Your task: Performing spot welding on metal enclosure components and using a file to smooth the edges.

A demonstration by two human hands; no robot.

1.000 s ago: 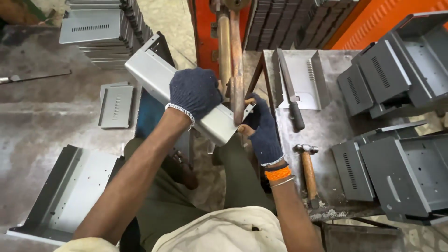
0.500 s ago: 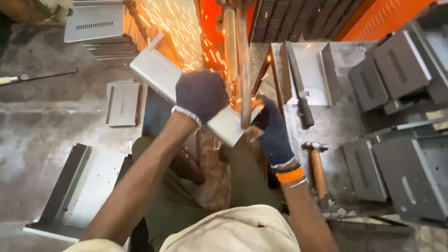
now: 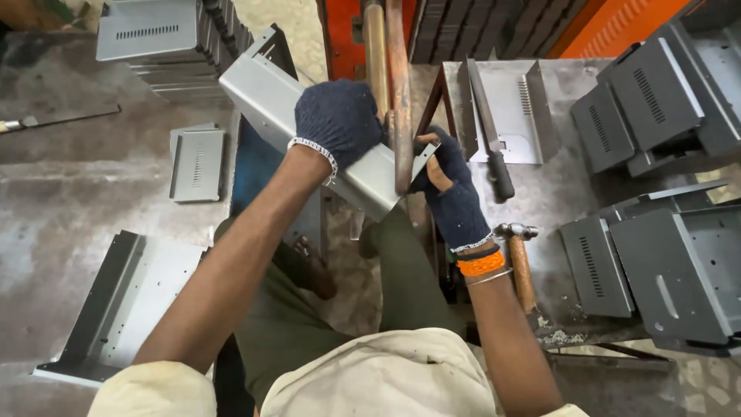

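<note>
Two gloved hands are shown on a bent grey sheet-metal panel (image 3: 309, 123), which is held tilted against a pair of upright copper rods (image 3: 390, 93). Part of the panel is hidden beneath the left hand (image 3: 340, 120), which is clamped over its upper face. The right hand (image 3: 451, 193) is pinched on the panel's lower corner, its fingertips partly hidden behind the rods. A hammer (image 3: 519, 259) and a file (image 3: 490, 131) lie on the steel table (image 3: 556, 193), beside stacked grey housings (image 3: 656, 100) cut off at the frame edge.

Bent panel (image 3: 270, 100) centre, against vertical rods (image 3: 400, 100); hammer (image 3: 519, 262) on bench (image 3: 556, 193) right; panel stack (image 3: 166, 46) far left.
</note>
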